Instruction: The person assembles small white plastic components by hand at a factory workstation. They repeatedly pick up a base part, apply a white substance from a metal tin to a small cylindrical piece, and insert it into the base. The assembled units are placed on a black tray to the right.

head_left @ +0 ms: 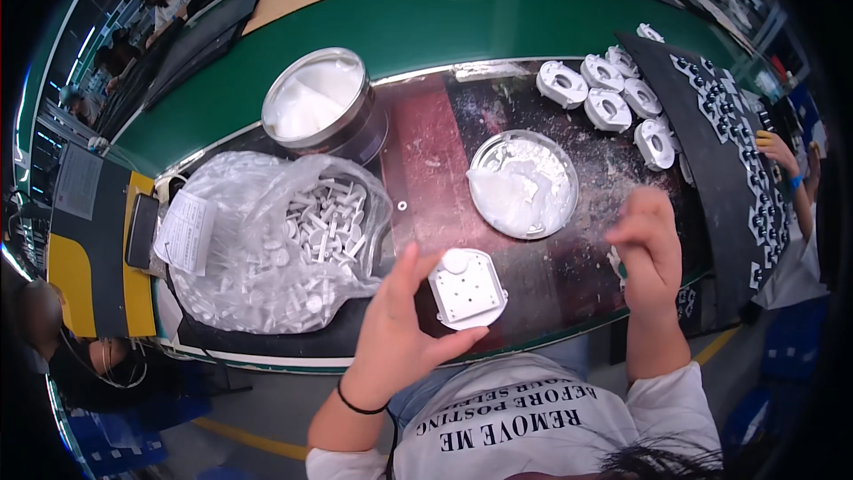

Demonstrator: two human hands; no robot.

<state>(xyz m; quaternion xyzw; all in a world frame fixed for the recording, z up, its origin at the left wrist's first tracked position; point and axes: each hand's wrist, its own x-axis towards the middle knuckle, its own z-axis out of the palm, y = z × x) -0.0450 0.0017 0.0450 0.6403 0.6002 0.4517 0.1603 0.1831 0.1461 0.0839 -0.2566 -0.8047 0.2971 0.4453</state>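
Observation:
My left hand (391, 329) holds a flat white plastic housing (471, 292) by its edge, thumb at the near side and fingers at the far left. The housing has rounded corners, small dark holes and a round disc at its upper left. My right hand (651, 244) is raised to the right of it, apart from the housing, with fingers curled together. A bit of white and green shows just below those fingers; whether they grip it is hidden. Beyond the housing lies a round metal dish (575, 196) smeared with white paste.
At left, a clear plastic bag (235, 289) holds many small white pieces (329, 227). Behind it stands a metal tin (360, 138) of white paste. Several white ring-shaped parts (609, 110) sit at back right, beside a black board (711, 187) carrying small parts. A person's hand (777, 151) is beyond.

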